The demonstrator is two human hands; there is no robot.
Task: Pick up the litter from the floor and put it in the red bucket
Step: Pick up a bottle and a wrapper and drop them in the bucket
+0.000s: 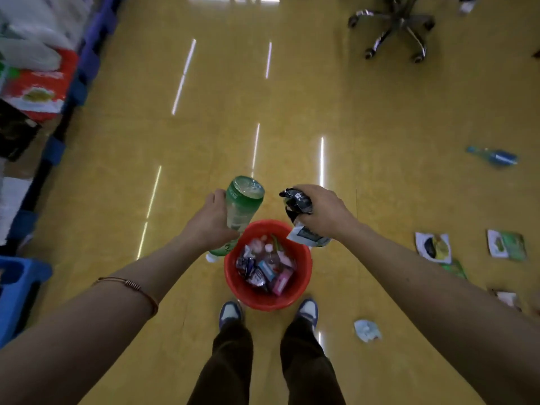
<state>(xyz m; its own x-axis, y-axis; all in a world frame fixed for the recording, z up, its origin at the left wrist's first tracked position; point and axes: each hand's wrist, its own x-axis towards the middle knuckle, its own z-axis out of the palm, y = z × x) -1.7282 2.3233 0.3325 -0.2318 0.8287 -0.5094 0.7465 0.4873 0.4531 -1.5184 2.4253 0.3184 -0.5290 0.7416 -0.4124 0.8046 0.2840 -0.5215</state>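
The red bucket (242,283) stands on the yellow floor just in front of my feet, with several wrappers and packets inside. My left hand (211,222) grips a green plastic bottle (244,204) held cap-down above the bucket's left rim. My right hand (324,213) is closed on crumpled black and white wrappers (298,204) above the right rim. Litter lies to the right: a blue bottle (496,156), two green and white packets (434,247) (507,245), a crumpled white paper (366,330) and a small pinkish packet (507,298).
Shelving with blue crates (87,62) and packaged goods runs along the left. A blue stool (17,285) stands at the near left. An office chair base (394,27) on castors is at the far right. My shoes (230,312) flank the bucket.
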